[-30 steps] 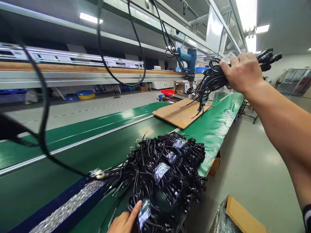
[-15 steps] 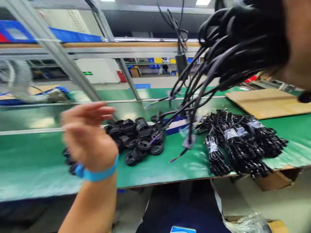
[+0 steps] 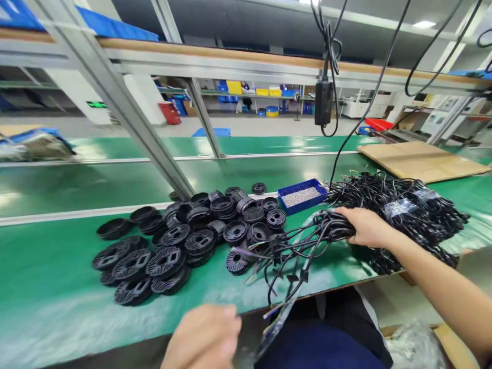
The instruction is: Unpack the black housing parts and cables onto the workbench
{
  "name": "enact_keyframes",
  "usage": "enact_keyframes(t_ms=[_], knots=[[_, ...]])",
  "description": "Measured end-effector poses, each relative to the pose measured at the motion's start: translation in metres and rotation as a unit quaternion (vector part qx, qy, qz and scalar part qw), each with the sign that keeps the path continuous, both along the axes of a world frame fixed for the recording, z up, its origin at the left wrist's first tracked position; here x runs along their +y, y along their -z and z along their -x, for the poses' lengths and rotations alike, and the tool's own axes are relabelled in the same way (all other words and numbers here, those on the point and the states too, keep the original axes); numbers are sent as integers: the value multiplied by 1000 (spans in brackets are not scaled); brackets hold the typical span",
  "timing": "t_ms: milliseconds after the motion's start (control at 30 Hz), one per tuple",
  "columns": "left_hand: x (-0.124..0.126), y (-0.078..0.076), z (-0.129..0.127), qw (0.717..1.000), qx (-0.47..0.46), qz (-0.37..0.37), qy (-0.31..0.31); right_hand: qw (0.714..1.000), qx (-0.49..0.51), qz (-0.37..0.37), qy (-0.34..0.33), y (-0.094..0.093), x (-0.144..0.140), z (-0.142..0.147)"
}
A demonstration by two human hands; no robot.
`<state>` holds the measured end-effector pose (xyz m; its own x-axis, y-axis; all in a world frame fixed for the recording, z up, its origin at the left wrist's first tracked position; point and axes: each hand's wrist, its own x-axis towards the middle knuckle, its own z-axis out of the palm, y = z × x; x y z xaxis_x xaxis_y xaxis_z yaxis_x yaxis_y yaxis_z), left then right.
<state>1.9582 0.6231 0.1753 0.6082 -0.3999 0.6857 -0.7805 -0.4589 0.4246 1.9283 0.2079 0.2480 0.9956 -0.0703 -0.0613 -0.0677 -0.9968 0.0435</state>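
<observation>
My right hand is closed around a looped bundle of black cables, held low over the table's front part. Its loose ends fan out to the left and down, with small dark square pieces and coloured bare wires on them. A strip of clear plastic hangs among these ends, past the table edge. My left hand is at the bottom, in front of the edge and just left of the hanging wires. Motion smears its fingers, and whether they hold anything I cannot make out.
Several black round plastic housings lie heaped at left centre on the green table. A blue tray of small metallic parts sits behind the cables. More bundled cables and a cardboard sheet are at right. A black adapter hangs overhead.
My right hand has lowered the cable bundle from the upper right to just above the table. My left hand has dropped from over the housings to the bottom edge. The view has shifted.
</observation>
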Motion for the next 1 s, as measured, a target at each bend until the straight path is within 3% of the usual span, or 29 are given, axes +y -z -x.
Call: enact_keyframes(t_ms=[100, 167, 233, 433, 533, 600, 667, 733, 833, 900, 1000], knots=[[-37, -12, -53, 997, -27, -17, 72, 997, 67, 33, 30, 48, -4, -7], [-67, -13, -73, 990, -38, -60, 120, 994, 86, 63, 28, 63, 1, -12], [-96, -9, -78, 981, -38, -106, 161, 994, 88, 64, 22, 68, 8, -15], [-173, 1, -66, 953, -50, -188, 232, 998, 57, 2, 13, 66, 23, -8], [-208, -4, -66, 948, 21, -182, 261, 995, -3, -87, -39, 47, -2, 13], [-234, -11, -65, 932, 144, -153, 295, 989, -104, -105, 8, 29, -35, 37], [-267, -19, -63, 885, 325, -106, 316, 968, -198, -51, 145, 18, -71, 65], [-310, -24, -59, 802, 507, -49, 311, 942, -214, 25, 258, 19, -100, 88], [-381, -18, -52, 687, 667, -14, 287, 940, -149, 95, 293, 40, -115, 107], [-422, -5, -49, 662, 706, -35, 250, 939, -130, 119, 296, 57, -112, 110], [-466, 19, -48, 674, 713, -57, 184, 929, -150, 123, 315, 71, -108, 110]])
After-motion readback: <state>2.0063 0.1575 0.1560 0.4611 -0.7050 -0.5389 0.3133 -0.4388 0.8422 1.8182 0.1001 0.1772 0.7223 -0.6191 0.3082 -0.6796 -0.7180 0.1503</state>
